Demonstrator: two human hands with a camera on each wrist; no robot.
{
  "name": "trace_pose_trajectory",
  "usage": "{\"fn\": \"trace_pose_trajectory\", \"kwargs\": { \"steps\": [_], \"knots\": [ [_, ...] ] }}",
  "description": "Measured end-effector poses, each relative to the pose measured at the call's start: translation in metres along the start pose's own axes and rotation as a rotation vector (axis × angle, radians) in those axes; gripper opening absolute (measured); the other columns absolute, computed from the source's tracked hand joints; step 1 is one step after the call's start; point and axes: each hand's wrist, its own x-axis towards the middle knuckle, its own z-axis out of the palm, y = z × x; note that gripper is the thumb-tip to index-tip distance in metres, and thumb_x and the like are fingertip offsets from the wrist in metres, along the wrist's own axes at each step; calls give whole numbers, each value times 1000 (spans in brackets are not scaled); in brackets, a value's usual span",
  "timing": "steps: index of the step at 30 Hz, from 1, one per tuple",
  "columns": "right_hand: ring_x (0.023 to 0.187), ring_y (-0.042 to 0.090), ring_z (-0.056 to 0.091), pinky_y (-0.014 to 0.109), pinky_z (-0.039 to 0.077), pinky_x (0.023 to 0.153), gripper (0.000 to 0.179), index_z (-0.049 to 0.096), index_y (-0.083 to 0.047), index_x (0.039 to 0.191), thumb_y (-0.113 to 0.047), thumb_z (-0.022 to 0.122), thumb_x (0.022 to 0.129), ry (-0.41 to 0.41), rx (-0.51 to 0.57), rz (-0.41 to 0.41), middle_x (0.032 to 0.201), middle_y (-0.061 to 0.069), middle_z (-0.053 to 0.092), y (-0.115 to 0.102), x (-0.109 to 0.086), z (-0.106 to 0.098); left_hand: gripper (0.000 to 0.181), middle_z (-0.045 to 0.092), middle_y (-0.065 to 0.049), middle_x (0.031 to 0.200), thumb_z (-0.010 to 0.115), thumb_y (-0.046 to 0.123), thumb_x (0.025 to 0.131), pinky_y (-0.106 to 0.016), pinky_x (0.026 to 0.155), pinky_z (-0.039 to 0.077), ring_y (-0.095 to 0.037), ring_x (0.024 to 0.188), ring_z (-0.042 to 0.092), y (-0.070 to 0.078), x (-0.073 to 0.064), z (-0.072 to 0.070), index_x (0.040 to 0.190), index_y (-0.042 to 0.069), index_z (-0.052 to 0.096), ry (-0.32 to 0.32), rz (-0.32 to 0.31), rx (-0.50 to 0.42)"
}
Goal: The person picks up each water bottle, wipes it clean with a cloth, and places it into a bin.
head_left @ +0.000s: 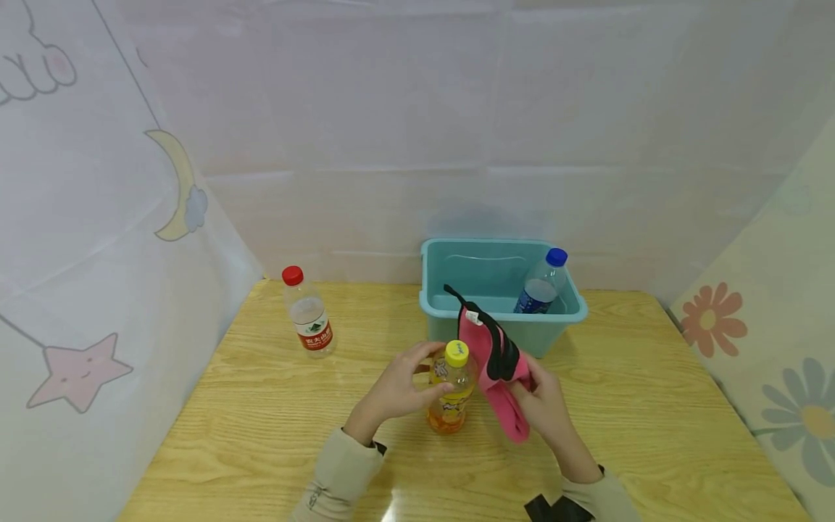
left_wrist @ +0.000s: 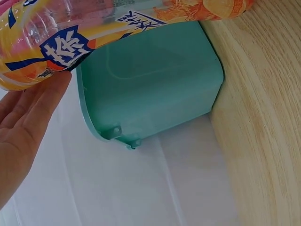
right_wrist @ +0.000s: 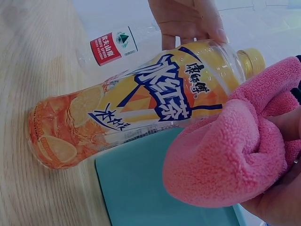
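Note:
An iced tea bottle with a yellow cap (head_left: pixel 450 400) stands upright on the wooden table, orange liquid low inside it. My left hand (head_left: pixel 396 388) grips it from the left, thumb in front and fingers round the back. In the left wrist view, fingertips meet the label of the bottle (left_wrist: pixel 113 28). My right hand (head_left: pixel 548 407) holds a bunched pink towel with black trim (head_left: pixel 505 412), close against the bottle's right side. The right wrist view shows the fluffy towel (right_wrist: pixel 211 155) overlapping the bottle's upper part, with the left hand (right_wrist: pixel 188 21) behind it.
Behind the hands, a teal bin (head_left: pixel 483 270) stands near the back edge against a pale cloth wall. Inside it leans a blue-capped bottle (head_left: pixel 540 284). A red-capped water bottle (head_left: pixel 310 319) stands at the back left of the table (head_left: pixel 261 428).

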Motion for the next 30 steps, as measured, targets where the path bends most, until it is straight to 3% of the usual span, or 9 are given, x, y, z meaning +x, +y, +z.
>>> {"fn": "trace_pose_trajectory", "kwargs": {
  "steps": [7, 11, 17, 22, 30],
  "knots": [
    [55, 3, 41, 22, 37, 43, 30, 59, 12, 96, 26, 52, 70, -33, 18, -42, 71, 5, 54, -24, 4, 4, 53, 51, -4, 123, 67, 23, 83, -29, 88, 47, -17, 110, 51, -1, 0, 0, 129, 5, 46, -2, 16, -19],
    [59, 4, 45, 23, 40, 46, 34, 60, 10, 101, 24, 53, 71, -51, 27, -22, 77, 9, 59, -9, 3, 7, 53, 51, -4, 124, 67, 24, 84, -29, 87, 47, -17, 109, 51, 0, 0, -1, 129, 5, 47, -3, 20, -21],
    [62, 4, 46, 22, 42, 50, 33, 59, 11, 104, 23, 53, 73, -87, 10, 1, 79, 13, 61, -5, 4, 10, 53, 50, -4, 125, 66, 26, 85, -29, 88, 47, -18, 111, 50, 0, -1, -1, 129, 6, 46, -1, 20, -31],
    [65, 4, 49, 22, 44, 53, 33, 60, 7, 105, 20, 54, 75, -121, 32, 18, 82, 11, 62, 15, 3, 12, 52, 50, -4, 125, 66, 26, 85, -29, 88, 47, -18, 112, 50, -1, -1, 0, 129, 6, 46, 1, 21, -39],
    [71, 7, 50, 23, 45, 60, 33, 62, 4, 103, 19, 53, 74, -172, 24, 65, 86, 10, 62, 26, 0, 15, 51, 50, -4, 125, 67, 23, 84, -29, 88, 47, -17, 112, 49, -1, -1, 1, 128, 7, 47, 11, 31, -45]
  ]
}}
